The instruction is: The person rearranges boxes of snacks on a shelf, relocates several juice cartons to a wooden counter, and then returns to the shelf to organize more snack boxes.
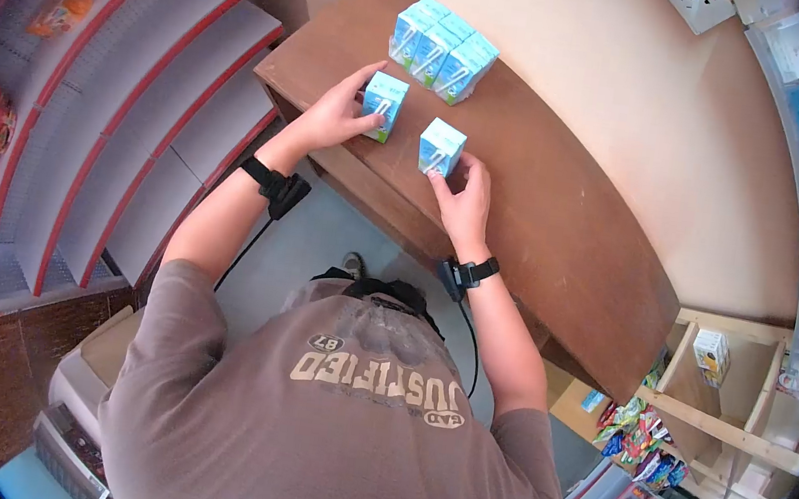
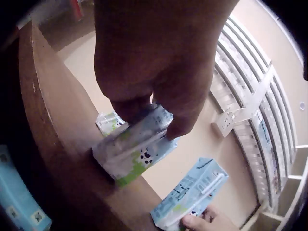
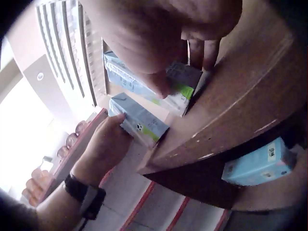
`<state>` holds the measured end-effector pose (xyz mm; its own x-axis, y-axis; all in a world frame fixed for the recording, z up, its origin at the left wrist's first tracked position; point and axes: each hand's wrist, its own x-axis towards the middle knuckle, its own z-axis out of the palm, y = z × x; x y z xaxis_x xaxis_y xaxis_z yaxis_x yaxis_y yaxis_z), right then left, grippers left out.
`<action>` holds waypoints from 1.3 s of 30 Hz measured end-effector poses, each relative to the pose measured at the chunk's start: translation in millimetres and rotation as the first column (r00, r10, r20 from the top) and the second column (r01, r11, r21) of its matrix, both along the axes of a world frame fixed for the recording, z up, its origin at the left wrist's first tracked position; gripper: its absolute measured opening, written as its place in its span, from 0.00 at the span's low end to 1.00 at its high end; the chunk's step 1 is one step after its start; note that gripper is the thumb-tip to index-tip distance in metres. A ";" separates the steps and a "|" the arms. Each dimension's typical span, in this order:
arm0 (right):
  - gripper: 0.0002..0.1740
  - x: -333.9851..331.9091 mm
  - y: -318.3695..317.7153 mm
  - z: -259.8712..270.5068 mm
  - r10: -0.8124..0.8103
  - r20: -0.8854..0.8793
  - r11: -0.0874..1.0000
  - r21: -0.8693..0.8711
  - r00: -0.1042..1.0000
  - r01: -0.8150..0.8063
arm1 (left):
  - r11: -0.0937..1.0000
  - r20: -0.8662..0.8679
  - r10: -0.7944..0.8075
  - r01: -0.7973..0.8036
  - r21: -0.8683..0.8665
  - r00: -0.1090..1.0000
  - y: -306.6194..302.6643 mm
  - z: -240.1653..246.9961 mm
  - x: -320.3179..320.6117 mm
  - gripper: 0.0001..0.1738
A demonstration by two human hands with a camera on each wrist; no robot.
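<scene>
My left hand (image 1: 336,118) pinches a small light-blue drink carton (image 1: 386,94) with a straw on its side, thumb on the near face. The carton stands upright by the front edge of the brown counter (image 1: 562,241). A little to the right, a second, similar carton (image 1: 442,139) is gripped by my right hand (image 1: 466,208), thumb on its front and fingers around its far side. In the left wrist view, the left carton (image 2: 137,149) shows a green patch and cow-like black spots. Behind both, several matching cartons (image 1: 443,45) stand grouped against the wall.
A blue box (image 3: 260,163) lies on the shelf beneath the counter top. Grey shelves with red edges (image 1: 150,116) stand at the left, with orange and red packets. A wooden rack (image 1: 730,424) and a heap of colourful snack packets (image 1: 643,433) are at the right.
</scene>
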<state>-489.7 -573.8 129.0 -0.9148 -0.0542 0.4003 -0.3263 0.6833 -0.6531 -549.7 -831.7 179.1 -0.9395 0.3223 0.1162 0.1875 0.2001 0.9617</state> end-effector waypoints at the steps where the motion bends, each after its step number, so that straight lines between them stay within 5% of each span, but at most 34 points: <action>1: 0.26 1.1 0.1 1.3 0.004 0.002 1.000 0.000 1.000 -0.004 | 1.000 0.004 0.011 -0.011 0.000 1.000 0.0 -4.7 2.5 0.41; 4: 0.25 1.9 -3.1 13.4 -0.068 0.017 0.993 0.097 0.998 0.066 | 0.979 -0.062 0.042 -0.054 -0.198 0.997 -1.8 -27.5 8.3 0.38; 6: 0.24 0.9 -4.4 16.6 -0.055 0.344 0.996 -0.046 0.937 0.075 | 0.968 -0.143 0.059 -0.091 -0.234 0.988 -0.8 -26.9 11.3 0.35; 18: 0.21 -73.2 -55.0 13.1 -0.006 0.223 1.000 -0.019 0.975 0.011 | 0.961 -0.160 0.050 -0.091 -0.260 0.986 -12.3 -34.1 -78.8 0.33; 30: 0.19 -101.4 -81.1 11.1 -0.254 0.257 0.961 0.172 0.932 0.215 | 0.889 -0.284 0.264 -0.347 -0.299 0.922 3.4 -45.3 -80.0 0.29; 39: 0.20 -106.7 -82.1 14.8 -0.274 0.283 0.948 0.240 0.919 0.208 | 0.931 -0.160 0.183 -0.223 -0.287 0.970 3.4 -31.6 -87.9 0.31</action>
<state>-596.5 -655.9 143.8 -0.9859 0.1343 0.1001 0.0605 0.8428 -0.5348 -637.5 -828.3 147.5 -0.9720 0.1646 0.1679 0.2303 0.5230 0.8206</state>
